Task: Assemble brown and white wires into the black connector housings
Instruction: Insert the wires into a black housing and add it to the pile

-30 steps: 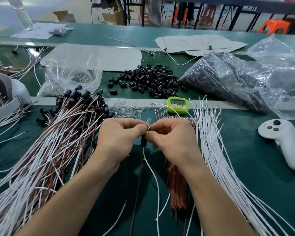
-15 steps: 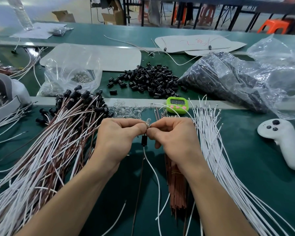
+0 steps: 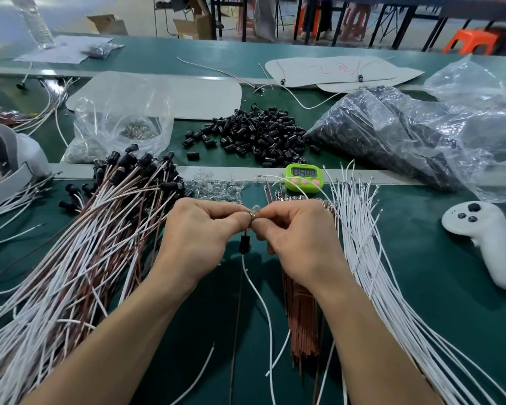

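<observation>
Hands met above the green table [image 3: 421,287]: the left hand [image 3: 199,229] and right hand [image 3: 298,232] both pinched a tiny clear bulb [image 3: 254,210] between their fingertips. Just below them hung a black housing [image 3: 244,244], with one white wire [image 3: 260,299] and one brown wire [image 3: 237,331] trailing down. Doing this well probably meant keeping both leads straight while sliding the housing up.
</observation>
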A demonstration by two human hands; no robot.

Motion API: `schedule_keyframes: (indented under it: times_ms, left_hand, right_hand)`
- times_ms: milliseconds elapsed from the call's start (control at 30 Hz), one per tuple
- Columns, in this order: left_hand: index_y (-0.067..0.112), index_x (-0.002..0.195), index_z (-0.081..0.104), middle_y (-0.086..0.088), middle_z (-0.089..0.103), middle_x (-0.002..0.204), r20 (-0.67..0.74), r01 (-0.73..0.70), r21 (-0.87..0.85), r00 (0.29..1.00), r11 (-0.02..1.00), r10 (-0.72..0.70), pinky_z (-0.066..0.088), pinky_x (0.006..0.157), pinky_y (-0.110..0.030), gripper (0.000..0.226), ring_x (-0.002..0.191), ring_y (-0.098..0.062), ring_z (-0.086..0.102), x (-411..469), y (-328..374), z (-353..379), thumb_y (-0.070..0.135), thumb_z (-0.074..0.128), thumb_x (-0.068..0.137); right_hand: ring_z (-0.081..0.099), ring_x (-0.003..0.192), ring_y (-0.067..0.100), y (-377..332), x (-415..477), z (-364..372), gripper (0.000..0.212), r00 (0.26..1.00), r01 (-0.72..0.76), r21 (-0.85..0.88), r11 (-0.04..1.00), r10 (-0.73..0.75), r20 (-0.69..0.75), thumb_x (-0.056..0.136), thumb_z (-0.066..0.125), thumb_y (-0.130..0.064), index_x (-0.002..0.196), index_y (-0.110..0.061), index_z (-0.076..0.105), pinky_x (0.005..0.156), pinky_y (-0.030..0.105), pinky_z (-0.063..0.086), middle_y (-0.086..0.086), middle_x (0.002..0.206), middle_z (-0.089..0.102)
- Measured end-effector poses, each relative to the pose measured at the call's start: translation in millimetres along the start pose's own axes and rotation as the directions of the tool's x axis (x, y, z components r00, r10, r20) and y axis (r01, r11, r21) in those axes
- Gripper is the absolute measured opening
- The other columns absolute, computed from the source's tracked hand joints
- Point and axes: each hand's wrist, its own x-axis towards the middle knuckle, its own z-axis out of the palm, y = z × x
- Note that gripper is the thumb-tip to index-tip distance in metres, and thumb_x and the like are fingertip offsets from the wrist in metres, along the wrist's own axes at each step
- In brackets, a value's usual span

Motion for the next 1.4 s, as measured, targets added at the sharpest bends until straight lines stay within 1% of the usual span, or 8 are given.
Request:
schedule_keyframes:
  times_ms: [233, 500, 667, 767, 933, 1167, 1267, 1400]
  left_hand:
    - [0.034, 0.072, 0.082, 0.007, 0.078, 0.071, 0.078, 0.018, -0.002, 0.997, 1.0, -0.018, 0.051, 0.067, -0.01, 0.025, 0.07, -0.001, 0.073, 1, 0, -2, 0.01, 0.085, 0.078]
    - [0.035, 0.071, 0.082, 0.005, 0.077, 0.071, 0.054, 0.029, -0.009, 0.998, 1.0, -0.029, 0.059, 0.076, -0.021, 0.026, 0.073, -0.01, 0.076, -1, 1, -1, 0.011, 0.084, 0.078]
    - [0.035, 0.071, 0.082, 0.005, 0.077, 0.069, 0.045, 0.031, -0.025, 0.999, 0.999, -0.03, 0.059, 0.079, -0.028, 0.012, 0.073, -0.011, 0.076, -3, 3, -1, 0.023, 0.081, 0.07]
    - [0.035, 0.07, 0.081, 0.005, 0.077, 0.069, 0.043, 0.038, -0.039, 0.998, 0.998, -0.037, 0.06, 0.079, -0.03, 0.009, 0.073, -0.013, 0.076, -3, 3, 0, 0.027, 0.078, 0.067]
    - [0.032, 0.069, 0.082, 0.002, 0.077, 0.068, 0.046, 0.047, -0.077, 0.998, 0.996, -0.044, 0.056, 0.075, -0.024, 0.009, 0.07, -0.012, 0.075, -2, 2, 1, 0.025, 0.078, 0.066]
    - [0.036, 0.068, 0.081, 0.005, 0.076, 0.067, 0.112, 0.016, 0.007, 0.994, 1.0, -0.017, 0.054, 0.065, -0.016, 0.013, 0.064, -0.004, 0.071, -1, 2, -3, 0.024, 0.078, 0.066]
    - [0.032, 0.071, 0.081, 0.004, 0.075, 0.065, 0.176, -0.007, 0.091, 0.984, 0.996, -0.009, 0.052, 0.062, -0.022, 0.009, 0.059, -0.005, 0.065, -2, 2, -4, 0.025, 0.076, 0.071]
    - [0.025, 0.07, 0.082, -0.003, 0.076, 0.067, 0.235, 0.027, 0.095, 0.971, 0.995, -0.049, 0.057, 0.067, -0.04, 0.01, 0.063, -0.015, 0.065, -2, 6, -8, 0.025, 0.073, 0.067]
  right_hand:
    - [0.062, 0.053, 0.003, 0, 1, -7, 0.011, 0.999, 0.031, -0.06, 0.998, -0.03, 0.021, 0.086, 0.082, -0.022, 0.075, -0.025, 0.08, 0.053, 0.016, 0.046, -0.013, 0.062, 0.07]
    - [0.067, 0.061, 0.012, 0, 2, -10, 0.011, 0.996, 0.054, -0.028, 0.998, -0.052, 0.067, 0.089, 0.079, -0.019, 0.079, -0.024, 0.08, 0.059, 0.029, 0.056, -0.008, 0.066, 0.072]
    - [0.064, 0.059, 0.006, 2, 4, -12, 0.014, 0.991, 0.089, -0.047, 0.995, -0.083, 0.104, 0.091, 0.077, -0.02, 0.08, -0.028, 0.077, 0.056, 0.018, 0.048, -0.01, 0.067, 0.071]
    - [0.066, 0.063, 0.009, 2, 4, -13, 0.015, 0.989, 0.098, -0.047, 0.994, -0.092, 0.113, 0.091, 0.076, -0.02, 0.079, -0.029, 0.076, 0.059, 0.024, 0.053, -0.009, 0.068, 0.071]
    - [0.066, 0.062, 0.007, 2, 4, -17, 0.019, 0.985, 0.107, -0.04, 0.993, -0.1, 0.144, 0.091, 0.075, -0.022, 0.076, -0.033, 0.073, 0.059, 0.02, 0.052, -0.011, 0.069, 0.072]
    - [0.067, 0.06, 0.007, 3, 5, -19, 0.014, 0.979, 0.102, -0.037, 0.994, -0.094, 0.178, 0.087, 0.081, -0.019, 0.077, -0.028, 0.079, 0.058, 0.025, 0.053, -0.011, 0.066, 0.072]
    - [0.063, 0.056, 0.002, 3, 3, -20, 0.009, 0.982, 0.11, -0.078, 0.991, -0.097, 0.161, 0.081, 0.086, -0.022, 0.076, -0.027, 0.081, 0.054, 0.013, 0.044, -0.014, 0.063, 0.071]
    - [0.068, 0.06, 0.007, 1, 2, -21, 0.011, 0.986, 0.098, -0.046, 0.994, -0.09, 0.144, 0.075, 0.091, -0.024, 0.073, -0.027, 0.08, 0.057, 0.021, 0.052, -0.012, 0.065, 0.073]
